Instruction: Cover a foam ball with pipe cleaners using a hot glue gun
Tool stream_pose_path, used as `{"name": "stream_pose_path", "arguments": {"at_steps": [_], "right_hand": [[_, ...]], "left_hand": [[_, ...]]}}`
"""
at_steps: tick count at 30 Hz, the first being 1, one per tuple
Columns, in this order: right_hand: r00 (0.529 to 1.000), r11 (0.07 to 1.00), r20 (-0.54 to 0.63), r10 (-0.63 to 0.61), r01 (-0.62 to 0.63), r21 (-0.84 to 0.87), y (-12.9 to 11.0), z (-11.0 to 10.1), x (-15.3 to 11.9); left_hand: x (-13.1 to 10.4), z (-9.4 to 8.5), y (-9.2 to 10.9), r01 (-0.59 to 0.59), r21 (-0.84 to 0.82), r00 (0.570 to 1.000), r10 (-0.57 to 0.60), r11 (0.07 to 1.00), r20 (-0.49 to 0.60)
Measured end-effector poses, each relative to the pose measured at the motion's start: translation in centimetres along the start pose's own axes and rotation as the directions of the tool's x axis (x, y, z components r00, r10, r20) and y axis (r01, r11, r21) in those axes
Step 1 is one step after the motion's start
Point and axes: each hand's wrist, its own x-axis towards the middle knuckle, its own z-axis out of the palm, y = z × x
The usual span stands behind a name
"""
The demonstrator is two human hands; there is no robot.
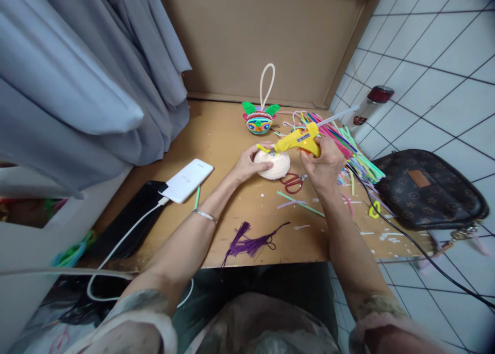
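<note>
My left hand (247,164) is closed around the side of a cream-coloured round piece (275,168) with a ridged surface, held above the table. A short yellow strip (263,148) lies at its upper edge. In my right hand (325,165) is a yellow hot glue gun (299,140), its nozzle pointing left at the top of the round piece; whether the tip touches it I cannot tell. A clear glue stick (338,115) sticks out of the gun's back. Red-handled scissors (293,182) lie just below the round piece, between my hands.
A colourful animal-head ornament (259,122) with a loop stands at the back. Bundled pipe cleaners (363,160) lie at right beside a brown patterned bag (429,189). Purple tassels (251,244) lie near the front edge. A white power bank (188,180) with a cable is at left.
</note>
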Motion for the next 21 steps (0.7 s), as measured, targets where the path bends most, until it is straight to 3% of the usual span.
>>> {"name": "stream_pose_path", "arguments": {"at_steps": [5,10,17,21], "right_hand": [[0.965,0.962,0.018,0.261,-0.261,0.079,1.1,1.1,0.6],[0.851,0.852,0.055,0.522,-0.523,0.024,4.5,2.9,0.3],[0.783,0.784,0.106,0.613,-0.585,-0.209,7.5,4.8,-2.6],[0.813,0.788,0.117,0.570,-0.501,-0.359,6.6,4.6,-2.6]], "left_hand": [[0.0,0.0,0.1,0.031,-0.003,0.999,-0.031,1.000,-0.019],[-0.1,0.1,0.3,0.026,0.031,0.999,-0.025,0.999,-0.026],[-0.6,0.9,0.5,-0.030,0.167,0.998,0.040,0.985,-0.057],[-0.9,1.5,-0.1,-0.010,0.239,0.998,0.024,0.971,-0.057]]}}
